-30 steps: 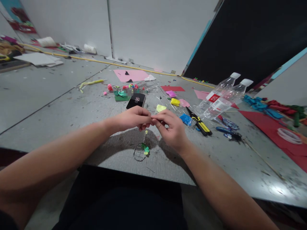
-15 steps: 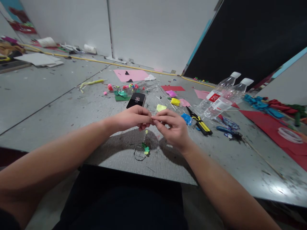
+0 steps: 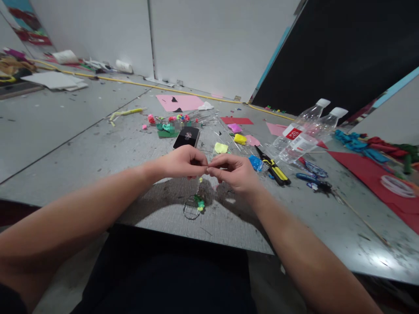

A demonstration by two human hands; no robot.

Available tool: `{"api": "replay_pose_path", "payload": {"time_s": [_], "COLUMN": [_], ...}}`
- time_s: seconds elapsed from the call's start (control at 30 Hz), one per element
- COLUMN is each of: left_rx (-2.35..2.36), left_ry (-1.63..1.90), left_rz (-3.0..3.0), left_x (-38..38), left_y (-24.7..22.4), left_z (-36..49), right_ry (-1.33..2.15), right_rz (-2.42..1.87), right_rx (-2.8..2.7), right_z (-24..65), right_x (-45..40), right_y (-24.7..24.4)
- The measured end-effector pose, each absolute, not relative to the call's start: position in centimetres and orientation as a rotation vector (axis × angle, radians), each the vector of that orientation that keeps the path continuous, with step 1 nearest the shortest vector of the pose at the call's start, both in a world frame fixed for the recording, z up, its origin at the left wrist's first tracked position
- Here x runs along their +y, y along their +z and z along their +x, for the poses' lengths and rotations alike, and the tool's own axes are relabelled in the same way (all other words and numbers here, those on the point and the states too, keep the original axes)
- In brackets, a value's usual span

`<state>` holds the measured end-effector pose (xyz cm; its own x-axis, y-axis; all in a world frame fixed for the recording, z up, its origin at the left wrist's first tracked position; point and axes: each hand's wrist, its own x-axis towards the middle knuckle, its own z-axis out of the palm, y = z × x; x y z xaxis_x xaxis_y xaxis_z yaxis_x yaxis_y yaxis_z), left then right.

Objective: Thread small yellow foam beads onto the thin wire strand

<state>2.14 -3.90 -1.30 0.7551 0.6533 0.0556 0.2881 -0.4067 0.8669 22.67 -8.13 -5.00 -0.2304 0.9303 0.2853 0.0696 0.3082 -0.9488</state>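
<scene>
Left hand (image 3: 183, 162) and right hand (image 3: 233, 172) pinch a thin wire (image 3: 197, 188) near the counter's (image 3: 98, 152) front edge; light, bendy, probably slippery; best gripped close to its beads (image 3: 199, 203).

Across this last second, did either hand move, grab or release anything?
Hardly. The right hand sank slightly and turned knuckles-up; the left hand held its place. Both still pinch the same small piece, with the thin wire hanging down to the ring on the table. Nothing was released; the clutter has not moved.
</scene>
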Motion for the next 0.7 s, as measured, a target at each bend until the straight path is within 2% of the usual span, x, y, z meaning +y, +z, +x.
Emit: {"api": "replay_pose_path", "payload": {"time_s": [0.4, 0.7], "left_rx": [0.662, 0.821], "left_ry": [0.685, 0.600], "left_rz": [2.326, 2.211], "left_x": [-3.5, -3.3], "left_y": [-1.7, -1.4], "left_z": [2.0, 2.1], "right_ry": [1.327, 1.418], "right_rz": [-1.007, -0.920], "right_rx": [-1.357, -1.252], "right_z": [21.9, 22.4], "right_x": [-8.1, -7.1], "right_y": [-5.4, -5.8]}}
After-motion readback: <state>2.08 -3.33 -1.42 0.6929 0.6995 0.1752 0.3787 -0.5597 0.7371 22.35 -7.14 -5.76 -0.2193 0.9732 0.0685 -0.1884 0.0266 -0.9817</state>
